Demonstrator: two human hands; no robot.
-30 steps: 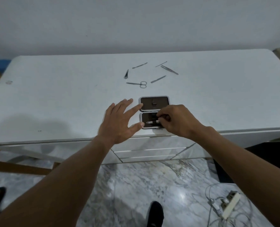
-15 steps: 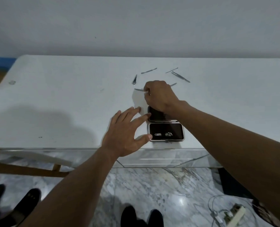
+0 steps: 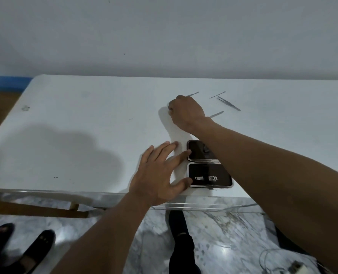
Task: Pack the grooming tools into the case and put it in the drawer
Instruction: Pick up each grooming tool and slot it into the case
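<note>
The dark grooming case [image 3: 223,182] lies open near the white table's front edge [image 3: 45,189], with a nail clipper [image 3: 205,178] in its near half. My left hand [image 3: 158,175] is open, index finger and thumb touching the case's left side. My right hand [image 3: 186,111] reaches past the case with fingers curled down onto the table among the loose tools. It hides whatever lies under it. Still visible are a thin file [image 3: 193,93] at its knuckles, a slim stick [image 3: 217,94], tweezers [image 3: 229,103] and another file [image 3: 216,114].
A mirrored drawer front [image 3: 194,204] sits under the table edge below the case. On the marble floor are my dark-clad foot [image 3: 181,240], another person's black shoes [image 3: 20,246] at the lower left, and a power strip with cables [image 3: 294,266] at the lower right.
My right hand left the case and moved out over the loose tools, first over the scissors, now a little farther. My left hand stayed at the case's left side.
</note>
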